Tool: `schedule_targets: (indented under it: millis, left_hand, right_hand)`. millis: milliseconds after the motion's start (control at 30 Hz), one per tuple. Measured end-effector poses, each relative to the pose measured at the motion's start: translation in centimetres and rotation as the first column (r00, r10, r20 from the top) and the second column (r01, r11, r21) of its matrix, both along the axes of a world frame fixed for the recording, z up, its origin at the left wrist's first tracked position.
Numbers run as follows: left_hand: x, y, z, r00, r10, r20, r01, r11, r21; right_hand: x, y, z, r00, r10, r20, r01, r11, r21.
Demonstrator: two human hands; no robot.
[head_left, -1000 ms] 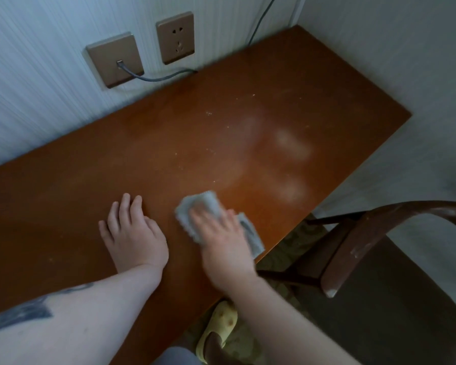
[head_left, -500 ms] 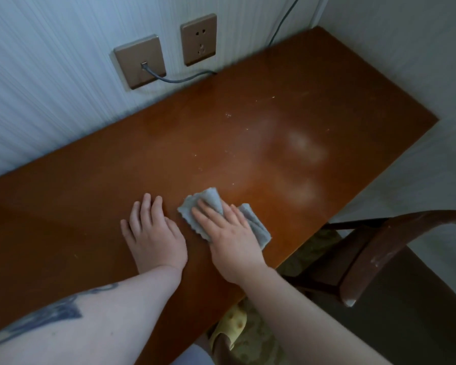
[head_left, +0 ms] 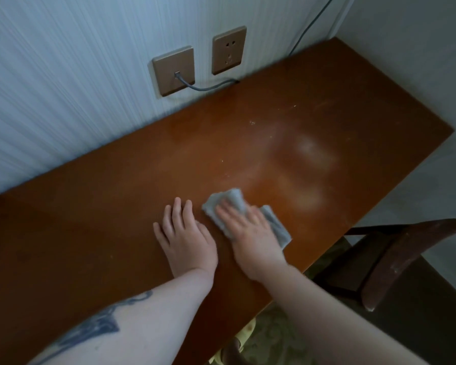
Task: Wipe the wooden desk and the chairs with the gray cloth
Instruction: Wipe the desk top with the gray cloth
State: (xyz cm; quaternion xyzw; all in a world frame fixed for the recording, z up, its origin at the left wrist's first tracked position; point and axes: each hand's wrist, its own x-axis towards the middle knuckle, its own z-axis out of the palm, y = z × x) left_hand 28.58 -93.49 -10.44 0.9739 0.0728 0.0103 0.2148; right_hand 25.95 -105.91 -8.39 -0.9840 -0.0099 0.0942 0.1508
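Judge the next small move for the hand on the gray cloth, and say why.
Probably sweep the right hand, pressing flat on the gray cloth, away toward the wall: pale specks still dot the wooden desk beyond the cloth. The left hand rests flat beside it, bracing.

Gray cloth half hidden beneath blurred right hand.
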Motion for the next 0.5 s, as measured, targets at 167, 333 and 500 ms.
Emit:
schedule_targets:
  millis: [167, 333, 500]
  left_hand:
    - [-0.8, 1.5, 1.0, 0.999, -0.01, 0.036, 0.021, 0.947, -0.319]
    - [-1.8, 9.5, 1.6, 0.976, 0.149, 0.162, -0.059, 0.886, -0.459]
    - [-1.8, 17.4, 0.5, 0.955, 0.282, 0.088, -0.243, 0.919, -0.309]
  right_hand:
    - [-4.2, -0.1, 0.2, 0.89, -0.448, 0.08, 0.452, 0.891, -0.048]
    - [-7.5, 10.1, 0.7, 0.991, 0.132, 0.029, -0.131, 0.99, -0.045]
    - [-1.2, 15.8, 0.0, 0.846, 0.532, 0.015, -0.532, 0.845, 0.048]
